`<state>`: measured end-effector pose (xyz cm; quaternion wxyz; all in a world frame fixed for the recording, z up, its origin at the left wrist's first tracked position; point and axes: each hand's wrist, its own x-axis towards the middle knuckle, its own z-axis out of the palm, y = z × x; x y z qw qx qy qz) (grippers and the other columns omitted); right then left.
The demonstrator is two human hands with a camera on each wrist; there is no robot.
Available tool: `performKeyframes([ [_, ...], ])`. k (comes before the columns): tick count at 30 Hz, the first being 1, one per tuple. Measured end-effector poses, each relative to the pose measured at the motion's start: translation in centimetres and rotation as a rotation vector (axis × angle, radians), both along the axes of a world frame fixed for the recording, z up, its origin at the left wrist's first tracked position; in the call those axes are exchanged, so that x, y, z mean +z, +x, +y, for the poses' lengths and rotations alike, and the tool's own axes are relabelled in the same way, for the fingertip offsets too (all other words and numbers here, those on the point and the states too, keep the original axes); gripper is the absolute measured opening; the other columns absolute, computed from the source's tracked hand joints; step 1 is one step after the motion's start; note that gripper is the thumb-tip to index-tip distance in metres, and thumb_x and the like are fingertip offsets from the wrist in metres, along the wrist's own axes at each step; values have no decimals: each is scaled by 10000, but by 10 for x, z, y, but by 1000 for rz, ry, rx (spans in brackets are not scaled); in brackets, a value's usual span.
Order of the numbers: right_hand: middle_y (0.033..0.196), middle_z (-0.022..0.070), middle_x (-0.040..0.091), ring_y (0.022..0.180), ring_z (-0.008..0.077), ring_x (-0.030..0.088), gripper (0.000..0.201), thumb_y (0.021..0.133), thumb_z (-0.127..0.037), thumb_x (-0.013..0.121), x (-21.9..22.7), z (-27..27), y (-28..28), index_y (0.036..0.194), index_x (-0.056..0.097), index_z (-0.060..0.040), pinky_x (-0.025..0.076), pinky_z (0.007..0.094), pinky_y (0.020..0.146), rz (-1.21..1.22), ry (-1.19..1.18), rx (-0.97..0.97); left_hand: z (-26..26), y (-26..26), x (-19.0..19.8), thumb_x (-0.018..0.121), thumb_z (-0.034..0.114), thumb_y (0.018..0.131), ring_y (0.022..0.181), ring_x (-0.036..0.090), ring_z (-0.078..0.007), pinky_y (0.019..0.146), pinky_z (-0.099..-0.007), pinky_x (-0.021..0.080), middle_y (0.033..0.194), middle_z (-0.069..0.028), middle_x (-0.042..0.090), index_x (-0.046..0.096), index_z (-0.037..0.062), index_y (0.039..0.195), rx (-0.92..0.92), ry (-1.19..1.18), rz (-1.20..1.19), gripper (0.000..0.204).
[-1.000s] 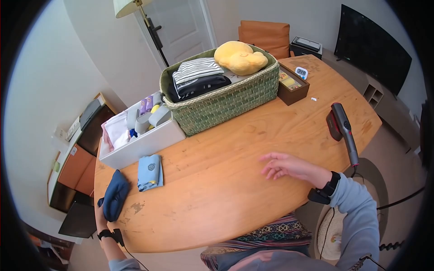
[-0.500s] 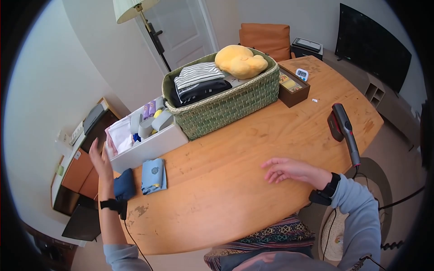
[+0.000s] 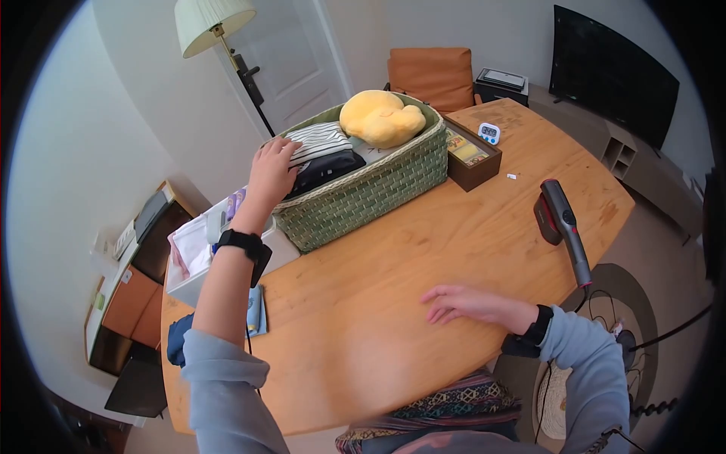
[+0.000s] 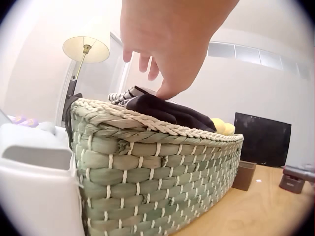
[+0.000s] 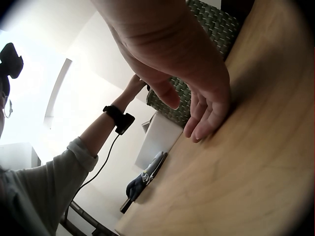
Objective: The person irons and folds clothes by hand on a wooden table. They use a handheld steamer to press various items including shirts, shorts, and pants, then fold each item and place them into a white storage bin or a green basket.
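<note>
My left hand point(image 3: 271, 172) is over the left end of the green woven basket point(image 3: 370, 188), fingers pointing down above the folded clothes. In the left wrist view its thumb tip is right at a black folded garment point(image 4: 170, 112); a striped garment point(image 3: 321, 141) lies on that one. A yellow plush toy point(image 3: 383, 119) sits at the basket's other end. My right hand point(image 3: 469, 304) rests on the wooden table with loose fingers and nothing in them. Partly hidden by my left arm are a light blue folded garment point(image 3: 261, 312) and a dark blue folded one point(image 3: 177, 340).
A white bin point(image 3: 281, 246) with pink and white cloth and grey items stands left of the basket. On the right are a handheld garment steamer point(image 3: 563, 223), its cord off the table edge, a brown box point(image 3: 475, 171) and a small timer point(image 3: 489, 134).
My left hand has let go of the dark blue garment, leaving it at the table's left edge, and moved up and right to the basket. The right hand stays about where it was.
</note>
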<state>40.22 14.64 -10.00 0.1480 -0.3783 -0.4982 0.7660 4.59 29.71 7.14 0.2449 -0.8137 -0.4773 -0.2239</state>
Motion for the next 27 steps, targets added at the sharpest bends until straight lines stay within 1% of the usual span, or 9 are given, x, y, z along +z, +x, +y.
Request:
performKeyframes([
  [4,1024,118,607,993,182,587,317,959,-161,422,2,-1,1,1249,471,-42,480,293,861,12,1,19,21,9,0,659,95,715,1186,469,-293,971,-422,395,1197,-102,545,561,128,1154,140,-178,-10,451],
  [7,1028,119,603,992,188,587,321,966,-175,415,-4,2,2,1252,470,-40,474,303,882,44,-13,29,28,14,0,630,115,745,995,592,-314,851,-416,475,1060,-126,622,545,136,1205,232,-268,-5,469],
  [11,1036,122,599,999,190,584,316,974,-170,398,-3,2,1,1252,470,-40,471,308,890,58,-19,36,34,16,1,575,101,797,882,624,-331,784,-428,494,992,-148,639,553,96,1148,210,-206,56,351],
  [14,1047,127,597,1006,196,580,310,980,-162,379,-2,2,1,1252,472,-45,470,310,892,36,-17,32,38,19,2,519,89,846,875,618,-351,762,-444,491,975,-180,630,537,54,1063,324,-211,138,220],
  [17,1049,129,597,1014,202,576,309,983,-153,363,0,0,1,1252,474,-50,470,310,893,24,-15,23,35,21,6,476,107,886,861,613,-366,728,-456,490,934,-201,623,504,29,997,319,-20,74,138],
  [19,1048,129,596,1017,206,575,310,984,-160,362,0,0,1,1252,474,-52,470,312,892,31,-20,24,30,22,17,462,128,911,846,603,-387,715,-466,478,892,-210,618,486,24,1030,215,113,-76,160],
  [23,1049,130,598,1022,207,574,309,985,-164,364,-3,-1,1,1249,477,-52,469,314,894,43,-9,26,-3,42,46,452,151,932,856,588,-403,706,-461,468,896,-214,617,492,17,1023,177,154,-265,168],
  [26,1112,141,583,1062,208,561,329,984,-187,379,-2,-1,0,1279,454,-62,455,323,908,33,-6,44,-34,49,52,460,177,944,867,590,-390,733,-419,466,899,-226,616,509,6,1050,163,28,-484,207],
  [27,1151,145,568,1086,208,551,353,981,-220,393,-4,-1,-2,1297,437,-68,445,327,915,57,13,35,-41,45,47,463,192,949,865,604,-338,744,-389,464,903,-212,623,515,0,1069,64,-72,-583,232],
])
